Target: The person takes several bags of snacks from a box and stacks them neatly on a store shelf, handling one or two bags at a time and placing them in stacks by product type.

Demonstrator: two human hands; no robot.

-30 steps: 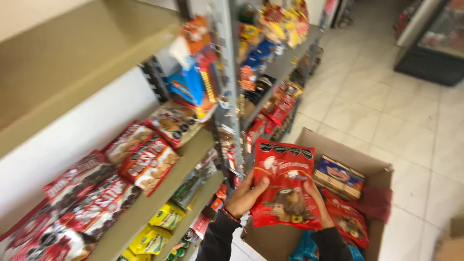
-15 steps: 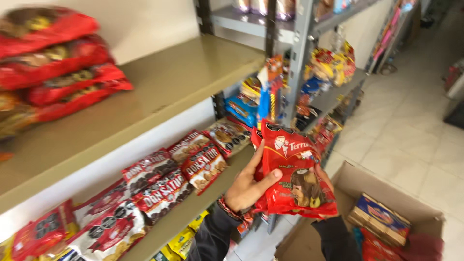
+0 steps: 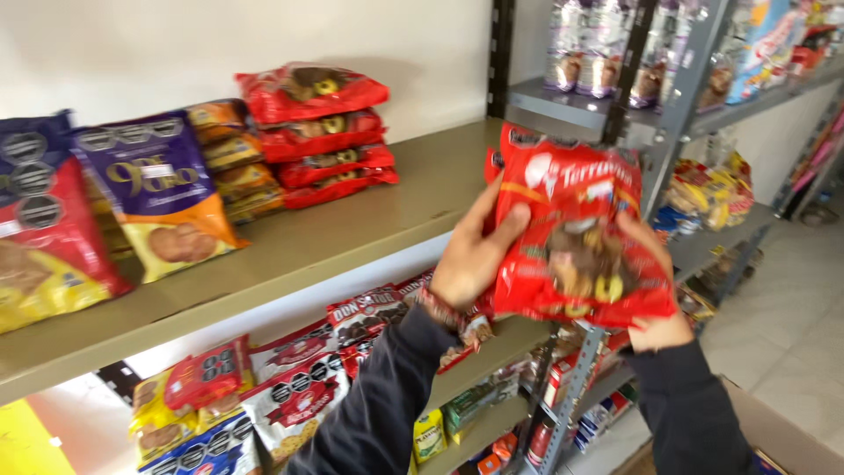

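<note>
Two shelving runs fill my view: a long beige shelf (image 3: 352, 233) on the left and a grey metal rack (image 3: 615, 114) to the right of it, both carrying packets. On the beige shelf's far side, against the wall, sits a stack of red snack bags (image 3: 321, 132), with orange packets (image 3: 230, 158) beside it and a purple cookie bag (image 3: 158, 198) nearer the left end; the stretch between the red stack and the shelf's right end looks bare. I hold a red snack bag (image 3: 576, 237) in the air, just off the shelf's front right corner, upright and facing me. My left hand (image 3: 470, 259) clasps its left edge, thumb across the front and fingers behind; my right hand (image 3: 655, 303) grips the lower right corner from underneath, fingers curled closed on the wrapper. To do this well, I judge I should keep both grips light so the contents don't crush, tip the bag flat, and lay it beside or on the matching red stack, square to the shelf's front edge and clear of the rack's upright post (image 3: 501, 62).
</note>
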